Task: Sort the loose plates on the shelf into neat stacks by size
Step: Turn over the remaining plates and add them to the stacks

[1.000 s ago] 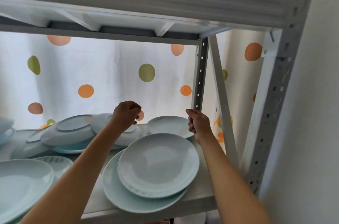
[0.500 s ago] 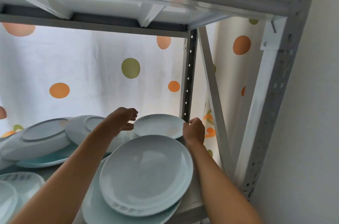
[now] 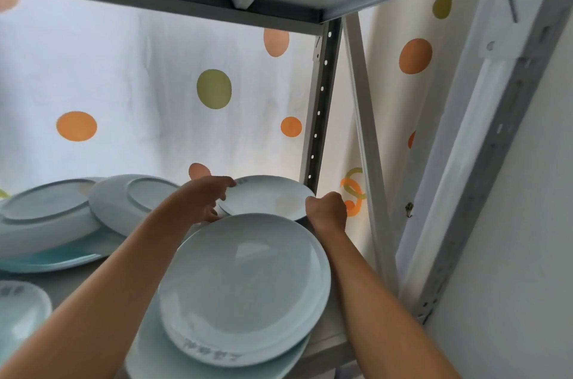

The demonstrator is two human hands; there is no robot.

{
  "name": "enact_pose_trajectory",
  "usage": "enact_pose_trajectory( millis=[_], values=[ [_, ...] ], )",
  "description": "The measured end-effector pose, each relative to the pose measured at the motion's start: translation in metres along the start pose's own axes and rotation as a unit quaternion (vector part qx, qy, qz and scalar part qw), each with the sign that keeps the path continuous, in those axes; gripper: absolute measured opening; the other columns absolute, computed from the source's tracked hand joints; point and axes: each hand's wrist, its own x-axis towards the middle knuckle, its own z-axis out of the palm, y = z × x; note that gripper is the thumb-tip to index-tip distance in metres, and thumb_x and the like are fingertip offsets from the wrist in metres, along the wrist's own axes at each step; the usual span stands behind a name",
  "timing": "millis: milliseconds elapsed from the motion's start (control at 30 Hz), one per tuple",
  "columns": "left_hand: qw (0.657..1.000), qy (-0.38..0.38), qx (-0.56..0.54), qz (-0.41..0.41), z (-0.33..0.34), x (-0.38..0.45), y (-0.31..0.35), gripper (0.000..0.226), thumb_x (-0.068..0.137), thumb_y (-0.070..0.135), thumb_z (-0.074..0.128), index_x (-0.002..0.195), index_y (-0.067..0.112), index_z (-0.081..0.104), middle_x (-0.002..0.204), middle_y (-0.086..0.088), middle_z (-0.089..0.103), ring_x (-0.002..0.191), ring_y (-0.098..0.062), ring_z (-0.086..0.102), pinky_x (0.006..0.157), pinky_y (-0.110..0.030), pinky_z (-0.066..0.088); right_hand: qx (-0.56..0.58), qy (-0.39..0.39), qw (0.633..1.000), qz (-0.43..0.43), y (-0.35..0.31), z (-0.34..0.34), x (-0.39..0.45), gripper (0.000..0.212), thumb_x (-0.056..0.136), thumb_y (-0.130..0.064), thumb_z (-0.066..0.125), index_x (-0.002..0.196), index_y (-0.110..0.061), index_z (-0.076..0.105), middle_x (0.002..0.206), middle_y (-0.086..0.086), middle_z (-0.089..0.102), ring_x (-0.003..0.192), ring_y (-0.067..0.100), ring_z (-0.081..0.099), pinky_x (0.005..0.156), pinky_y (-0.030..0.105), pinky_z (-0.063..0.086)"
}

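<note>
Hands grip one plate at the back right of the grey metal shelf (image 3: 328, 338). Left hand (image 3: 206, 197) holds the left rim of the small pale blue round ceramic plate (image 3: 266, 197), fingers (image 3: 228, 185) curled over its edge. Right hand (image 3: 327, 208) holds the right rim of the same plate, fingers wrapped round it; fingertips hidden. That plate sits upright, tilted slightly, just behind a front stack: a medium pale blue round plate (image 3: 245, 288) lying on a larger pale blue plate (image 3: 173, 360). To the left, two upturned pale blue plates (image 3: 136, 202) lean overlapping on a turquoise plate (image 3: 62, 257). A further pale plate (image 3: 18, 310) shows at the lower left edge. White curtain with orange and green dots (image 3: 155, 84) hangs behind the shelf.
</note>
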Motion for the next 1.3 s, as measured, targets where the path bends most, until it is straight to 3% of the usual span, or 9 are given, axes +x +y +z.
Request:
enact_pose_trajectory(
  millis=[67, 200, 333, 400, 533, 700, 833, 1033, 1300],
  values=[
    [0.999, -0.021, -0.02, -0.015, 0.001, 0.001, -0.001, 0.055, 0.096, 0.029, 0.053, 0.133, -0.012, 0.044, 0.15, -0.029, 0.029, 0.136, -0.042, 0.037, 0.101, -0.042, 0.043, 0.002, -0.013, 1.0, 0.008, 0.001, -0.001, 0.001, 0.013, 0.083, -0.017, 0.056, 0.084, -0.004, 0.058, 0.08, 0.01, 0.063, 0.077, 0.027, 0.063, 0.06, 0.028, 0.045],
    [0.996, -0.042, -0.074, -0.029, 0.001, 0.0, 0.001, 0.052, 0.097, 0.025, 0.051, 0.132, -0.011, 0.041, 0.144, -0.032, 0.037, 0.12, -0.042, 0.055, 0.074, -0.038, 0.048, -0.012, -0.035, 0.999, -0.012, -0.001, 0.0, 0.005, 0.02, 0.085, -0.01, 0.054, 0.067, -0.009, 0.047, 0.063, 0.005, 0.05, 0.056, 0.016, 0.048, 0.046, 0.022, 0.032],
    [0.993, -0.025, -0.108, -0.039, 0.0, 0.002, 0.002, 0.05, 0.097, 0.02, 0.048, 0.135, -0.011, 0.037, 0.142, -0.031, 0.036, 0.117, -0.044, 0.055, 0.082, -0.042, 0.049, -0.017, -0.037, 0.998, -0.05, -0.003, 0.001, 0.005, 0.031, 0.086, -0.002, 0.051, 0.057, -0.008, 0.041, 0.056, 0.005, 0.041, 0.05, 0.014, 0.039, 0.044, 0.022, 0.028],
    [0.994, -0.017, -0.108, -0.027, -0.001, 0.002, 0.002, 0.049, 0.097, 0.017, 0.048, 0.135, -0.011, 0.035, 0.137, -0.032, 0.039, 0.108, -0.047, 0.058, 0.079, -0.044, 0.052, -0.011, -0.028, 0.996, -0.079, -0.004, 0.001, 0.004, 0.031, 0.088, -0.002, 0.052, 0.059, -0.007, 0.046, 0.055, 0.004, 0.042, 0.05, 0.013, 0.039, 0.044, 0.019, 0.028],
    [0.993, 0.029, -0.104, 0.046, -0.005, -0.001, 0.005, 0.042, 0.092, 0.011, 0.047, 0.13, -0.002, 0.036, 0.118, -0.029, 0.049, 0.077, -0.039, 0.06, 0.058, -0.042, 0.052, 0.039, -0.014, 0.991, -0.13, -0.006, 0.003, 0.001, 0.021, 0.093, -0.008, 0.054, 0.077, 0.003, 0.063, 0.065, 0.008, 0.056, 0.061, 0.018, 0.052, 0.05, 0.018, 0.037],
    [0.982, 0.07, -0.13, 0.114, -0.011, -0.009, 0.005, 0.025, 0.083, 0.005, 0.05, 0.107, 0.008, 0.054, 0.104, -0.019, 0.056, 0.083, -0.035, 0.058, 0.07, -0.042, 0.057, 0.094, -0.007, 0.98, -0.174, -0.008, 0.002, -0.001, 0.023, 0.095, -0.013, 0.056, 0.08, 0.001, 0.066, 0.069, 0.008, 0.063, 0.064, 0.016, 0.058, 0.055, 0.014, 0.043],
    [0.975, 0.077, -0.165, 0.131, -0.02, -0.015, 0.003, 0.048, 0.082, 0.002, 0.05, 0.129, 0.004, 0.049, 0.1, -0.014, 0.056, 0.082, -0.034, 0.059, 0.07, -0.045, 0.059, 0.135, 0.007, 0.967, -0.217, -0.013, -0.004, -0.006, 0.025, 0.094, -0.01, 0.056, 0.075, 0.004, 0.064, 0.065, 0.012, 0.062, 0.057, 0.018, 0.054, 0.05, 0.011, 0.042],
    [0.955, 0.095, -0.218, 0.177, -0.034, -0.03, 0.002, 0.006, 0.081, -0.003, 0.049, 0.082, 0.001, 0.054, 0.086, -0.019, 0.06, 0.067, -0.033, 0.064, 0.05, -0.035, 0.057, 0.224, -0.005, 0.944, -0.242, -0.027, -0.017, -0.015, 0.023, 0.093, -0.012, 0.059, 0.078, 0.004, 0.067, 0.059, 0.015, 0.06, 0.049, 0.016, 0.049, 0.055, 0.027, 0.045],
    [0.928, 0.223, -0.159, 0.252, -0.046, -0.047, 0.002, 0.019, 0.089, 0.023, 0.06, 0.078, 0.008, 0.064, 0.059, -0.011, 0.06, 0.031, -0.012, 0.057, 0.035, -0.019, 0.045, 0.306, -0.043, 0.915, -0.258, -0.031, -0.044, -0.035, 0.018, 0.087, -0.006, 0.061, 0.075, -0.012, 0.073, 0.045, 0.004, 0.053, 0.039, 0.017, 0.043, 0.043, 0.025, 0.041]
  ],
)
